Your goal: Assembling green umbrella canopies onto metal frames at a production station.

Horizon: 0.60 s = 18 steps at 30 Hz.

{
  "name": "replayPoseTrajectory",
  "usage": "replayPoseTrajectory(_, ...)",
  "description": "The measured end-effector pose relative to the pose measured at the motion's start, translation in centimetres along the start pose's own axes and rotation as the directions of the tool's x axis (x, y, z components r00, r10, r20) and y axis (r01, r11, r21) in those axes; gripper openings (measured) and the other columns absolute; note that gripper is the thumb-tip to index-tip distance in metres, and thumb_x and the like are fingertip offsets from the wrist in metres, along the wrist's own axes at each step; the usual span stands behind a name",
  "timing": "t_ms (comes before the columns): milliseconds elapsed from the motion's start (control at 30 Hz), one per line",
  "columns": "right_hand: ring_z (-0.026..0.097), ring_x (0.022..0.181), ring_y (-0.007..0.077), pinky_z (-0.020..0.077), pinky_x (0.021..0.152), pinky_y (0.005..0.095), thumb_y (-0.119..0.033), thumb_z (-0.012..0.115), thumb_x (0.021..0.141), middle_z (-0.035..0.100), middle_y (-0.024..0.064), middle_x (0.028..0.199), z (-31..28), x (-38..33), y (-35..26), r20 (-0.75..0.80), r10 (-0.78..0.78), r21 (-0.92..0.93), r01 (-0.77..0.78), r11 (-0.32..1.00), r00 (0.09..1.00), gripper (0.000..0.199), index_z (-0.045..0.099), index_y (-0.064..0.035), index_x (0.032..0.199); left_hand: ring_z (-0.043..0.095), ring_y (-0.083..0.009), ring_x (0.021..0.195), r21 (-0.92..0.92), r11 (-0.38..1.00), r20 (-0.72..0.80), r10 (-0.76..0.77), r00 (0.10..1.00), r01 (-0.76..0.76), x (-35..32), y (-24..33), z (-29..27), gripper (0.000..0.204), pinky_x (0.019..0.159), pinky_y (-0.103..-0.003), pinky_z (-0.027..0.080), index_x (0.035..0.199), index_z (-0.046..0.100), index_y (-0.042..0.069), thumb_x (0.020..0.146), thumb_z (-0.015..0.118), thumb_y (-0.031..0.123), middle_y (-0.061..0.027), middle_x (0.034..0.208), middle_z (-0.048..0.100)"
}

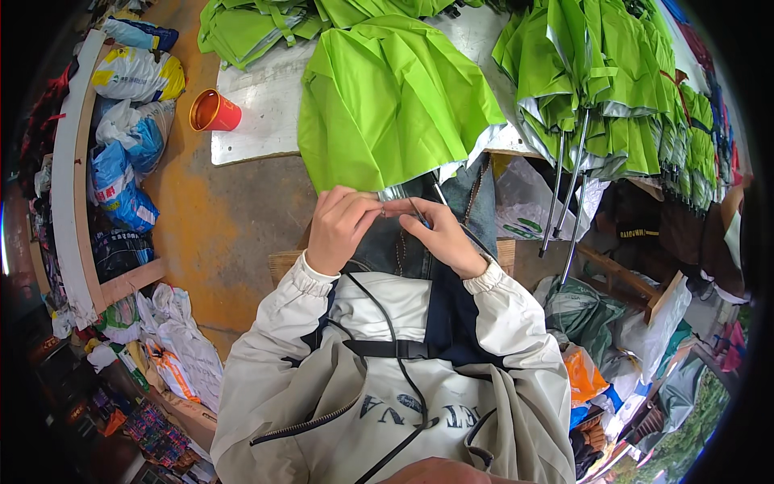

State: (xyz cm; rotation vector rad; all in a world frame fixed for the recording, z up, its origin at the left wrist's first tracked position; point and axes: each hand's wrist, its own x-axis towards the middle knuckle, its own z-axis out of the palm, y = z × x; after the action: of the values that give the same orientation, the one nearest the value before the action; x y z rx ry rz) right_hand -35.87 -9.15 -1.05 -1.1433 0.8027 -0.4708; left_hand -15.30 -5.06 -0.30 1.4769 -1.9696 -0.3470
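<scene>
A lime-green umbrella [387, 101] with a silver lining lies half-folded over the table's near edge, its rim towards me. At that rim my left hand [343, 226] is closed, thumb and fingertips pinching the silvery edge. My right hand [442, 234] meets it there, its fingers also closed on the umbrella's edge, with a thin dark rib running beside the thumb. The tiny part between the fingertips is too small to make out. A dark metal rod sticks out from under the canopy just right of my hands.
The pale table [262, 121] carries more green umbrellas [592, 68] at right, their metal shafts [574, 198] hanging past the edge. A red cup [215, 110] stands at the table's left. Stuffed plastic bags [121, 185] line the left side, and an orange bag [582, 375] lies at lower right.
</scene>
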Motion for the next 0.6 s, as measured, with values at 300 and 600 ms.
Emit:
replayPoseTrajectory(300, 0.068, 0.103, 0.0185, 0.0495, 0.088, 0.0289, -0.01, 0.06, 0.097, 0.071, 0.0147, 0.113, 0.2, 0.1, 0.0, -0.022, -0.101, -0.172, 0.095, 0.981, 0.995, 0.031, 0.059, 0.0039, 0.124, 0.062, -0.0221, 0.089, 0.118, 0.992, 0.061, 0.045, 0.997, -0.052, 0.6, 0.2, 0.0, 0.022, 0.079, -0.037, 0.042, 0.086, 0.064, 0.011, 0.069, 0.076, 0.003, 0.0004, 0.089, 0.068)
replayPoseTrajectory(600, 0.068, 0.087, 0.0331, 0.0532, 0.073, 0.0395, -0.011, 0.074, 0.084, 0.063, 0.0133, 0.098, 0.3, -0.7, -2.4, -0.031, -0.322, -0.688, 0.213, 0.693, 0.946, 0.031, 0.055, -0.0028, 0.107, 0.062, -0.0219, 0.089, 0.09, 0.995, 0.026, 0.038, 0.999, -0.04, 0.4, 0.2, 0.0, 0.024, 0.08, -0.038, 0.042, 0.086, 0.063, 0.011, 0.067, 0.075, 0.002, 0.0007, 0.089, 0.067)
